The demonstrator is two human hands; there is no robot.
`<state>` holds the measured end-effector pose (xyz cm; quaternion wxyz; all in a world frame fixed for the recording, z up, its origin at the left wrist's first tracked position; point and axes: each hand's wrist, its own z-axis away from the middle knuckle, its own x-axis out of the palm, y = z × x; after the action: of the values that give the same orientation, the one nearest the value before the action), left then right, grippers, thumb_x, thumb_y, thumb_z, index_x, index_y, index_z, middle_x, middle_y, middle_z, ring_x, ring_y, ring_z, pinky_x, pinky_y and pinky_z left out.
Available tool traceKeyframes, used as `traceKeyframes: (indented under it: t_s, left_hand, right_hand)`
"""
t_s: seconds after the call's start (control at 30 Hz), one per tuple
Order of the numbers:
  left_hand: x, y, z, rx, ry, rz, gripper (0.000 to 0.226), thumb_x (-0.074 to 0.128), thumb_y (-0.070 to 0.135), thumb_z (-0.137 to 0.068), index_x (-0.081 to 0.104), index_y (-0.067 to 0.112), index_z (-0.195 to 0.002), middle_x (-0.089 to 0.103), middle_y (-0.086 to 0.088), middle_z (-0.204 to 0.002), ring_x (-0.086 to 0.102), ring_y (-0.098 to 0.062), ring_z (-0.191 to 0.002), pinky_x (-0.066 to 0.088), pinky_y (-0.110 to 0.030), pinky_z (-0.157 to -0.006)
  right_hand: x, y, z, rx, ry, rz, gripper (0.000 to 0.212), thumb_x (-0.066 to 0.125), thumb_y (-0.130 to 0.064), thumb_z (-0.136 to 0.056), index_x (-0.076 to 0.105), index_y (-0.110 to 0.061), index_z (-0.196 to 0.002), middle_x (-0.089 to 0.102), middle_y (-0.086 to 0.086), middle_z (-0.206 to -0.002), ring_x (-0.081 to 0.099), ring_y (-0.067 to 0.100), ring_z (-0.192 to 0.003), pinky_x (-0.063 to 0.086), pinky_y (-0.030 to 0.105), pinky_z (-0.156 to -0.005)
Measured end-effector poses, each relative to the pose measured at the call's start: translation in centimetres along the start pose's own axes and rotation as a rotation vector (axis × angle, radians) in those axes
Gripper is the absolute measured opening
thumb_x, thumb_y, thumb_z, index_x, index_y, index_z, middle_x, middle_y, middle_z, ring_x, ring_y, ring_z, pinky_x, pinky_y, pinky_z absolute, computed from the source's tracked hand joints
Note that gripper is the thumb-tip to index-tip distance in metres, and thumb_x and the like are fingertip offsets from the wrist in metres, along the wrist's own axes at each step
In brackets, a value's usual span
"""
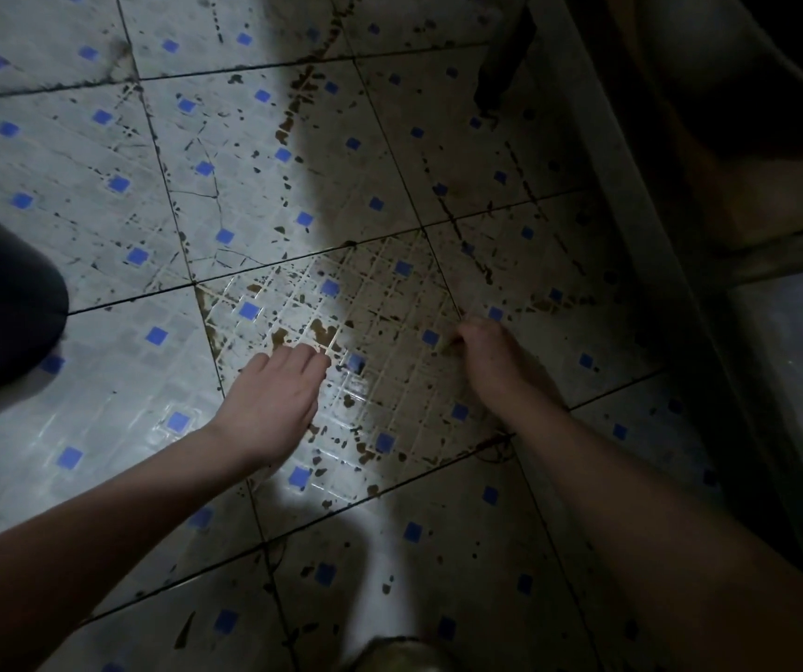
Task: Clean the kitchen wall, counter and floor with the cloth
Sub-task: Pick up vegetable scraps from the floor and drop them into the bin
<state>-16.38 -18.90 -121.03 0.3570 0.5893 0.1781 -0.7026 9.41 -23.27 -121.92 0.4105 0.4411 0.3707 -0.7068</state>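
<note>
**Clerk:** Where is the cloth?

**Inspector:** Not in view. The left hand (273, 400) is open with its fingers extended, and their tips are at the near-left edge of the stained tile (389, 303). The right hand (486, 354) is over that tile's right edge with its fingers curled. I cannot tell whether it pinches anything.

**Clerk:** How will the cloth handle?

**Inspector:** In my judgement it will be light, soft and limp. It should be bunched into the palm and pressed flat under the fingers, not held by a corner.

**Clerk:** And the surface?

**Inspector:** The floor (113, 429) is glazed tile, pale with small blue squares. It shines left of the stained tile, so it is probably slippery when wet. Brown spots and dark grout lines are thickest on the stained tile and run beyond it to the far side. A cracked tile (205, 206) lies on its far-left side.

**Clerk:** The room?

**Inspector:** It is dim. A raised ledge (632, 196) runs well to the right of the stained tile, and a dark post (503, 55) stands beyond it. A dark rounded shape (6, 308) sits well to the left; I cannot identify it.
</note>
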Motion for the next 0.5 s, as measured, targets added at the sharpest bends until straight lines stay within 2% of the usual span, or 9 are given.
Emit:
traceKeyframes:
  t_s: [0.3,0.37,0.5]
  left_hand:
    - [0.6,-0.3,-0.4,-0.016,0.020,0.027,0.023,0.038,0.022,-0.098,0.043,0.019,-0.120,0.050,-0.001,-0.115,0.049,-0.018,-0.101,0.043,-0.032,-0.091]
    - [0.4,-0.1,-1.0,-0.011,0.030,0.038,0.020,0.041,0.019,-0.097,0.043,0.020,-0.117,0.050,0.000,-0.111,0.049,-0.017,-0.097,0.043,-0.030,-0.088]
    - [0.3,0.1,-2.5,0.003,0.059,0.050,0.035,0.057,0.008,-0.089,0.044,0.021,-0.118,0.050,0.001,-0.105,0.044,-0.014,-0.085,0.040,-0.027,-0.080]
  right_hand:
    - [-0.3,-0.7,-0.4,-0.022,0.068,0.064,0.020,0.041,0.003,-0.088,0.057,-0.006,-0.095,0.056,0.014,-0.112,0.053,0.028,-0.103,0.043,0.034,-0.084]
    - [-0.3,-1.0,-0.4,-0.030,0.057,0.042,0.023,0.040,0.005,-0.087,0.056,-0.007,-0.099,0.054,0.013,-0.114,0.052,0.028,-0.105,0.043,0.035,-0.086]
    - [0.5,-1.7,-0.6,-0.058,0.024,-0.073,0.022,0.043,0.004,-0.090,0.059,-0.008,-0.100,0.053,0.007,-0.108,0.054,0.025,-0.095,0.042,0.030,-0.074]
